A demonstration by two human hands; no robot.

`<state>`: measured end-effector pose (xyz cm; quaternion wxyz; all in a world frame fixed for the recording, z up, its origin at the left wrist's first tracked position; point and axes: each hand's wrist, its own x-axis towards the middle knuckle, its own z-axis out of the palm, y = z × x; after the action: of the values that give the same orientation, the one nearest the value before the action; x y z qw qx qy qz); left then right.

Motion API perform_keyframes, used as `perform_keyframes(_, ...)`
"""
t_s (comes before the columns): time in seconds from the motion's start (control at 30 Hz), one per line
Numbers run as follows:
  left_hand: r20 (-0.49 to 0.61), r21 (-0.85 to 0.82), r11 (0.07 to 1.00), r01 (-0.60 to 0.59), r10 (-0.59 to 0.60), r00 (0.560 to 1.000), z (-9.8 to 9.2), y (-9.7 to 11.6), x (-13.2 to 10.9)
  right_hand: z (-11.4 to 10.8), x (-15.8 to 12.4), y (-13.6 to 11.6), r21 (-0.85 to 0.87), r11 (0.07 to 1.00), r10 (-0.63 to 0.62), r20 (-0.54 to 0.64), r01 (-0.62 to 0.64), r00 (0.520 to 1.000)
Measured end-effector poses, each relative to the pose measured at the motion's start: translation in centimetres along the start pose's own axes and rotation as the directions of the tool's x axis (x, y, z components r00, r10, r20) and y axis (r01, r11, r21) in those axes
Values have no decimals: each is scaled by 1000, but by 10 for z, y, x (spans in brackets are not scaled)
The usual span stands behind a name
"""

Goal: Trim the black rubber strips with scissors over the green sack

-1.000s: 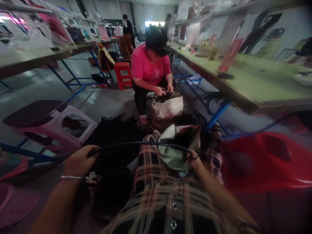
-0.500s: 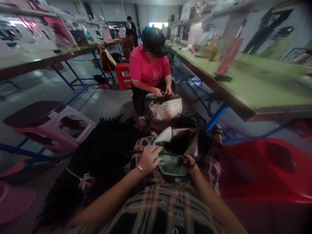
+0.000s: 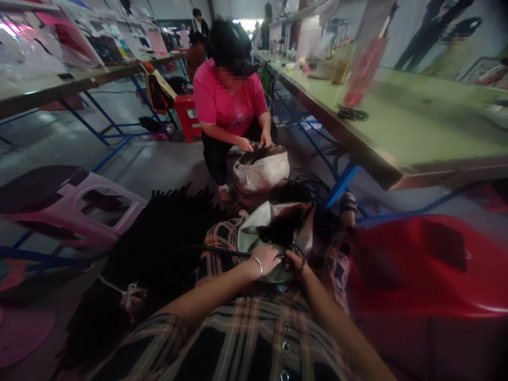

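My left hand [image 3: 269, 259] is closed on a thin black strip [image 3: 222, 253] that runs left across my plaid lap. My right hand [image 3: 296, 261] sits right beside it, fingers through the loops of small scissors [image 3: 297, 253]. Both hands rest at the near rim of an open pale green sack [image 3: 254, 233] between my knees, with dark contents inside. A big heap of long black strips [image 3: 166, 233] lies on the floor to my left, tied with a pale cord [image 3: 129, 296].
A person in a pink shirt [image 3: 228, 103] crouches ahead over a whitish sack [image 3: 262, 169]. A purple-and-white stool [image 3: 71, 203] lies tipped at left. A red plastic stool [image 3: 420, 259] is at right. A long green table [image 3: 397, 127] runs along the right, another table [image 3: 59, 87] at left.
My left hand let go of the strip's far end at the left, came across my lap and now grips the strip next to my right hand at the sack.
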<state>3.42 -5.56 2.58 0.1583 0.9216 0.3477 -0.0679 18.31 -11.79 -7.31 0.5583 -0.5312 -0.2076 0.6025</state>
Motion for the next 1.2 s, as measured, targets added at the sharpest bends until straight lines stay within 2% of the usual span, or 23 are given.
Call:
perform_keyframes(0.13, 10, -81, 996, 37, -37, 999, 7, -7, 0, 7, -1, 0, -111, 994, -18, 53, 24, 998)
perform_keyframes(0.27, -48, -364, 927, 95, -120, 992, 20, -18, 12, 6, 0, -6, -178, 982, -57, 25, 61, 998)
perform_keyframes(0.33, -53, -544, 826, 143, -204, 978, 22, -25, 18, 3, 1, -9, -198, 979, -51, -24, 46, 998)
perform_keyframes(0.4, 22, -725, 653, 220, -296, 955, 21, -31, 24, -2, 1, -11, -226, 974, -23, -60, 9, 998)
perform_keyframes(0.47, 108, -840, 470, 271, -345, 932, 17, -35, 28, -7, 2, -11, -311, 950, -1, -42, -12, 999)
perform_keyframes(0.5, 122, -871, 411, 270, -352, 928, 14, -37, 29, -8, 3, -10, -371, 929, 7, -13, -11, 1000)
perform_keyframes(0.6, 126, -922, 300, 246, -367, 922, 7, -42, 33, -10, 6, -5, -517, 854, 7, 113, 52, 994)
perform_keyframes(0.7, 160, -943, 210, 257, -389, 907, 1, -44, 33, -9, 8, 0, -564, 813, -20, 219, 143, 975)
perform_keyframes(0.83, 177, -945, 194, 264, -374, 910, 0, -47, 31, -7, 7, 0, -589, 783, -25, 291, 200, 956)
perform_keyframes(1.0, 167, -931, 249, 267, -358, 919, 4, -48, 28, -3, 3, -3, -614, 772, 43, 311, 166, 949)
perform_keyframes(1.2, 181, -920, 282, 271, -306, 935, 9, -47, 25, 2, 0, -2, -609, 777, 53, 315, 159, 948)
